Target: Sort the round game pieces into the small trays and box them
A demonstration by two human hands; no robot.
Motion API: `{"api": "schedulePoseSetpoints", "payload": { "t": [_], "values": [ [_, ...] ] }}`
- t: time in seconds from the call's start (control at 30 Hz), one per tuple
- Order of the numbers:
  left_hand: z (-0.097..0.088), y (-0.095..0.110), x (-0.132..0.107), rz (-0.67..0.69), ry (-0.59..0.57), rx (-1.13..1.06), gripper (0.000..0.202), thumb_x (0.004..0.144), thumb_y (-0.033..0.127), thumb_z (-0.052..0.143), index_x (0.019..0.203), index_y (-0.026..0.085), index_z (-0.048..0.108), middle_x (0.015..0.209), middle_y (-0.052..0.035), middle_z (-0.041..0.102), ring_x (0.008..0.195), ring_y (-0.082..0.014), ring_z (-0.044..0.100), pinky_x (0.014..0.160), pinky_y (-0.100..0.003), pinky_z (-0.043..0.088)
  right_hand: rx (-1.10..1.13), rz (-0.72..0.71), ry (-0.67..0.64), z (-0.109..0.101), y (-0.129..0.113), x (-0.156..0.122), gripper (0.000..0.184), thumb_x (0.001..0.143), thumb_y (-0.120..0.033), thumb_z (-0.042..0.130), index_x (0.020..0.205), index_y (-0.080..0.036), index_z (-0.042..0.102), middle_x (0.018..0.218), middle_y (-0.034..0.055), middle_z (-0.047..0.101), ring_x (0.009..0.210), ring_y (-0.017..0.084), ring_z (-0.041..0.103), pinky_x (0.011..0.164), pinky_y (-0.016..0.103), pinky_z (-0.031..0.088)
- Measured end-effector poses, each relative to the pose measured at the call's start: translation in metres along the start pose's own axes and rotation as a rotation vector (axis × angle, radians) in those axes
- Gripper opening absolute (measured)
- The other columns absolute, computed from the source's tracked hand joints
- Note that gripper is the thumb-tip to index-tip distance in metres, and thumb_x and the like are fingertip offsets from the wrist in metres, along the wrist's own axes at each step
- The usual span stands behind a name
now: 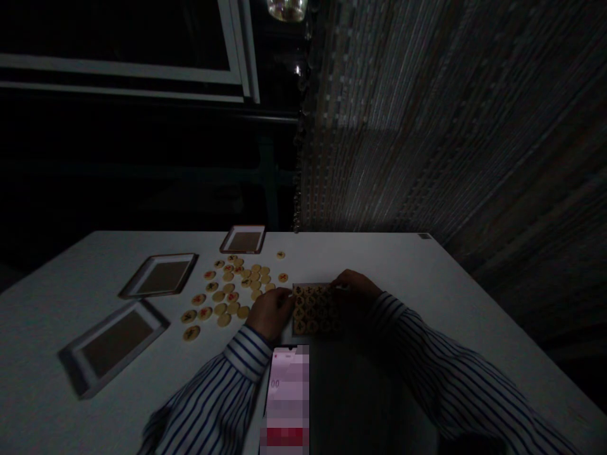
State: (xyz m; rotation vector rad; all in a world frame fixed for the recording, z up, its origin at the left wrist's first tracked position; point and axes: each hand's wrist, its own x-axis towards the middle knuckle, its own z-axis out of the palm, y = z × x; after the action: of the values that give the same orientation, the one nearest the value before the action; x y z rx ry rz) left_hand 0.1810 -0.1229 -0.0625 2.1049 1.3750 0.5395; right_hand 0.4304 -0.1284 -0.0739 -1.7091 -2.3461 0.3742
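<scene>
Little tray (294, 329) of wooden game discs (310, 308) sat mid-tabletop (427, 284), left hand (269, 314) and right hand (355, 288) at its sides, too dark to tell whether either grip had closed; it looked light, stiff and spill-prone, probably best held level by opposite edges.

Wooden discs (227, 297), matt white table (389, 265), striped cloth sleeves (237, 373).

Reads as a home, living or dining room, at night with lights low. Evidence: plain white table (427, 278) set close to a full-height woven or beaded curtain (427, 126). White-framed window (237, 57) to the left, black outside. Something glassy (287, 7) catches light at the top edge, can't tell what. On the tabletop: round game pieces (232, 284) scattered loose, three shallow trays (161, 276), a phone (287, 392) at the near edge. Leisure setup, domestic furnishings.
</scene>
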Motion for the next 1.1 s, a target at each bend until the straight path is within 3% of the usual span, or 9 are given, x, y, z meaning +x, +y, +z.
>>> {"api": "schedulePoseSetpoints", "payload": {
  "t": [0.17, 0.33, 0.5, 0.57, 0.9, 1.1],
  "values": [
    [0.001, 0.0, -0.002, -0.004, 0.008, 0.001, 0.037, 0.078, 0.037, 0.041, 0.098, 0.015, 0.062, 0.093, -0.0092, 0.066, 0.087, -0.0206, 0.059, 0.077, -0.03, 0.043, 0.006, 0.009, 0.025, 0.0, 0.0, -0.002, 0.026, 0.073, -0.029, 0.055, 0.095, -0.019, 0.064, 0.087, 0.0078, 0.06, 0.072, 0.015, 0.055, 0.064, 0.025, 0.042],
    [-0.004, 0.002, -0.011, 0.006, -0.024, 0.01, 0.041, 0.079, 0.038, 0.039, 0.103, 0.013, 0.06, 0.099, -0.0107, 0.064, 0.091, -0.0212, 0.058, 0.079, -0.03, 0.042, 0.095, 0.02, 0.133, 0.003, -0.005, -0.025, 0.03, 0.074, -0.03, 0.053, 0.1, -0.018, 0.061, 0.083, 0.0071, 0.062, 0.071, 0.015, 0.056, 0.065, 0.028, 0.044],
    [-0.007, 0.003, -0.021, 0.056, -0.117, -0.009, 0.042, 0.078, 0.037, 0.04, 0.107, 0.013, 0.059, 0.099, -0.0109, 0.065, 0.092, -0.022, 0.058, 0.079, -0.03, 0.041, 0.181, 0.174, 0.063, 0.008, -0.026, -0.055, 0.05, 0.07, -0.039, 0.056, 0.114, -0.016, 0.052, 0.086, 0.0078, 0.064, 0.068, 0.016, 0.059, 0.062, 0.028, 0.046],
    [-0.007, 0.003, -0.022, 0.076, -0.155, -0.022, 0.04, 0.077, 0.037, 0.041, 0.107, 0.016, 0.059, 0.096, -0.0093, 0.065, 0.09, -0.0216, 0.058, 0.077, -0.029, 0.041, 0.198, 0.169, 0.015, 0.009, -0.036, -0.06, 0.052, 0.069, -0.04, 0.057, 0.115, -0.016, 0.052, 0.087, 0.0086, 0.065, 0.073, 0.019, 0.06, 0.064, 0.029, 0.047],
    [-0.003, 0.007, -0.021, 0.091, -0.177, -0.061, 0.032, 0.078, 0.033, 0.041, 0.096, 0.021, 0.065, 0.093, -0.0058, 0.067, 0.088, -0.02, 0.059, 0.078, -0.026, 0.041, 0.347, 0.035, -0.001, 0.008, -0.067, -0.06, 0.051, 0.071, -0.03, 0.055, 0.12, -0.021, 0.046, 0.117, 0.009, 0.054, 0.104, 0.023, 0.052, 0.086, 0.034, 0.043],
    [-0.003, 0.01, -0.021, 0.09, -0.203, -0.006, 0.034, 0.081, 0.027, 0.036, 0.103, 0.02, 0.061, 0.101, -0.0062, 0.064, 0.096, -0.0182, 0.056, 0.083, -0.026, 0.039, 0.311, 0.152, 0.01, 0.013, -0.067, -0.062, 0.05, 0.071, -0.027, 0.054, 0.12, -0.019, 0.045, 0.113, 0.0098, 0.056, 0.101, 0.024, 0.053, 0.084, 0.035, 0.043]
  ]
}}
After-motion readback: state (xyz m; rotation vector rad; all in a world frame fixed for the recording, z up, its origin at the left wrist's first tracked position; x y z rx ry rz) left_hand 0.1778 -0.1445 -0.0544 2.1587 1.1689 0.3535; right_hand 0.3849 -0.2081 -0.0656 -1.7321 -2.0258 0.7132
